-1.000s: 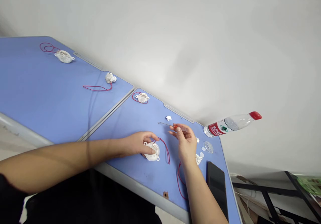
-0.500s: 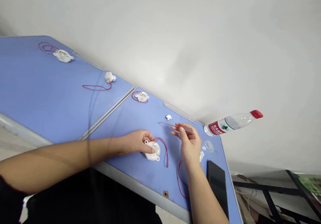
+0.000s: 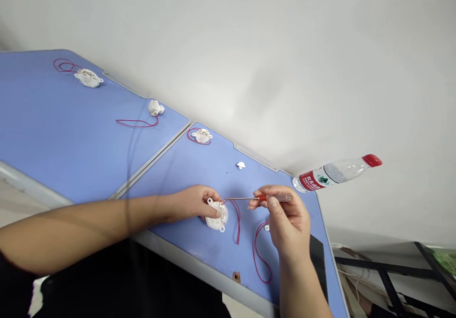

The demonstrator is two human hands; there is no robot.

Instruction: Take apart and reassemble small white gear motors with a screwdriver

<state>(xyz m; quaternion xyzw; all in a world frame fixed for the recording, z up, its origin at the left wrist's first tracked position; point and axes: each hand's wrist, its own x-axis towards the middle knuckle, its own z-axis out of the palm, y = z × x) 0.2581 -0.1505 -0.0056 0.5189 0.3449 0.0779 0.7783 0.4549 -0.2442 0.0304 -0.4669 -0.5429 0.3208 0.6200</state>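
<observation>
My left hand [image 3: 195, 202] grips a round white part [image 3: 215, 219] with two small ear loops, the thumb lying on its face. A red wire loop [image 3: 238, 218] trails from that part onto the blue table. Between the fingers and thumb of my right hand [image 3: 283, 213] is a screwdriver [image 3: 245, 198] with a red and clear handle. Its tip is at the upper edge of the white part, by the wire; whether it touches cannot be made out. Another red wire loop [image 3: 257, 261] lies left of my right forearm, leading to a white part mostly hidden by my hand.
Similar white parts with red wires lie at the far left [image 3: 89, 78], mid left [image 3: 155, 108] and centre [image 3: 202, 136]. A small white piece [image 3: 241, 165], a tilted-looking bottle [image 3: 331, 173] and a partly hidden black phone [image 3: 318, 261] are on the table [image 3: 71, 142].
My right hand has moved right and nearer me, and the screwdriver's tip has come down to the white part. Holding that part, my left hand has barely moved.
</observation>
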